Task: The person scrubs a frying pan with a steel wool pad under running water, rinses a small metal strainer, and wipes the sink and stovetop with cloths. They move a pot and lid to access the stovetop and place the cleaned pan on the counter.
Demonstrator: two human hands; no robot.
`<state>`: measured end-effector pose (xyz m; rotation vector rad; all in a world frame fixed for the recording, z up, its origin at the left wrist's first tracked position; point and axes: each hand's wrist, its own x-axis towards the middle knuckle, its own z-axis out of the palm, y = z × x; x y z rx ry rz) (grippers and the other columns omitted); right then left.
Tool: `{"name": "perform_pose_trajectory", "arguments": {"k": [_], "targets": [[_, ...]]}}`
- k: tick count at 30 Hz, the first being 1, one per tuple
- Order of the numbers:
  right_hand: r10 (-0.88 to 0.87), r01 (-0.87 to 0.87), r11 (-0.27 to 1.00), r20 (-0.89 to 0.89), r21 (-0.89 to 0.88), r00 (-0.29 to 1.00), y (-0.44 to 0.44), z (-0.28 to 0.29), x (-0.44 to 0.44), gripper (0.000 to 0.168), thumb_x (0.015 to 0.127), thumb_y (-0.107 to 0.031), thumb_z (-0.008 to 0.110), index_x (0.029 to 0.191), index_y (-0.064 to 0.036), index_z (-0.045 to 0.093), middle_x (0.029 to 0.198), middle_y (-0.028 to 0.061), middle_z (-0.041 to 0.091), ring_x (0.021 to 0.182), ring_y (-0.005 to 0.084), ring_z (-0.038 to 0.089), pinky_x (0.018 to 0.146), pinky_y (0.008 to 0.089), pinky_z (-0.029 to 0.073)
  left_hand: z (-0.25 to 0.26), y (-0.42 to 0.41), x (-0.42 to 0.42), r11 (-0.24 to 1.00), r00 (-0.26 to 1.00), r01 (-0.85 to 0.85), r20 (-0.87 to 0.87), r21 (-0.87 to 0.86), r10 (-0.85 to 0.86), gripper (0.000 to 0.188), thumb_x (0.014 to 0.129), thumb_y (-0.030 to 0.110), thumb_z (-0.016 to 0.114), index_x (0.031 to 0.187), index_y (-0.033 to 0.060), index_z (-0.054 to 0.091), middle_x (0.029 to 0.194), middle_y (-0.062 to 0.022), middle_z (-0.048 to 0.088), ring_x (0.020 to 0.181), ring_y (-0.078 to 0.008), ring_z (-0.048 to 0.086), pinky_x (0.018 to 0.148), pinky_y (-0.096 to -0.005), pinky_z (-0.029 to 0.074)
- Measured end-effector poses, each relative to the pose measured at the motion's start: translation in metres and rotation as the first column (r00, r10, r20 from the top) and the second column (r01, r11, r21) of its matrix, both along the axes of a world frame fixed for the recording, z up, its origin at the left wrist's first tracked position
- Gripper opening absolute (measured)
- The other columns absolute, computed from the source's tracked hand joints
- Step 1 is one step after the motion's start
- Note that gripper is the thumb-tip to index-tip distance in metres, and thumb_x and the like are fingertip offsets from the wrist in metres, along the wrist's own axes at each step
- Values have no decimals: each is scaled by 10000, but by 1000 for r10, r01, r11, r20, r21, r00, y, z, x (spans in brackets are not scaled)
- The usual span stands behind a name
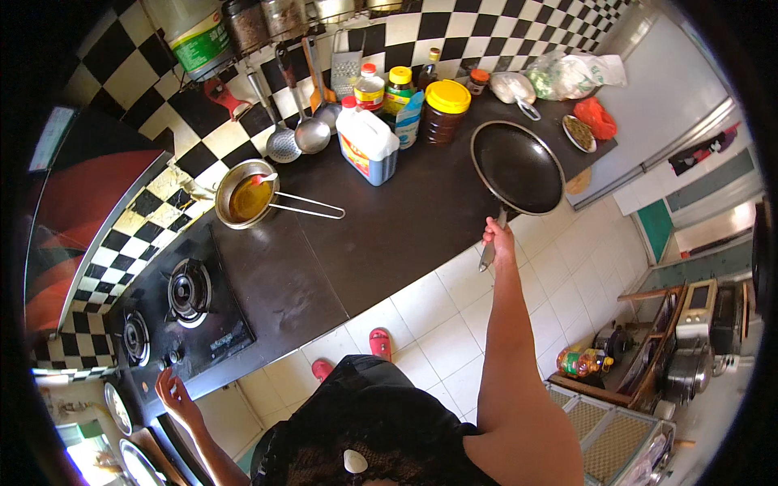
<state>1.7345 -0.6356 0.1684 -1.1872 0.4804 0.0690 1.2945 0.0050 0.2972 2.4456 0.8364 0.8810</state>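
Note:
My right hand [499,240] grips the handle of a dark frying pan [518,169], held out at the counter's right part; whether the pan rests on the surface I cannot tell. Near the front edge of the black gas hob [182,297], my left hand [177,398] is empty with its fingers apart, close to the control knobs [170,359]. Two burners are on the hob, the larger one [189,293] bearing no pot. Beyond the hob sits a metal bowl [226,206] with amber liquid and a white-handled utensil in it. A wire handle [313,206] sticks out to its right.
Along the tiled wall stand a white jug [368,146], a yellow-lidded jar [447,112] and several bottles. Ladles [312,135] and a grater [347,70] hang there. A small dish [578,133] and a red bag [595,118] lie at the counter's far right. Shelving [650,346] is behind on the right.

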Motion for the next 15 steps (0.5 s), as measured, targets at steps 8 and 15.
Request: {"name": "perform_pose_trajectory", "arguments": {"k": [8, 15], "targets": [[17, -17, 999, 14, 28, 1000, -5, -14, 38, 201, 874, -186, 704, 882, -159, 505, 669, -39, 459, 516, 81, 440, 447, 250, 396, 10, -24, 15, 993, 998, -52, -45, -105, 48, 245, 911, 35, 561, 1147, 80, 613, 1197, -50, 556, 912, -146, 572, 670, -243, 494], [70, -69, 998, -114, 10, 991, -7, -12, 40, 350, 863, -380, 711, 1019, -137, 512, 801, 17, 545, 662, 132, 565, 567, 281, 501, 5, -33, 43, 993, 995, 19, -96, -113, -30, 230, 890, 14, 561, 1100, 83, 626, 1164, -68, 566, 868, -143, 581, 620, -252, 494]]}}
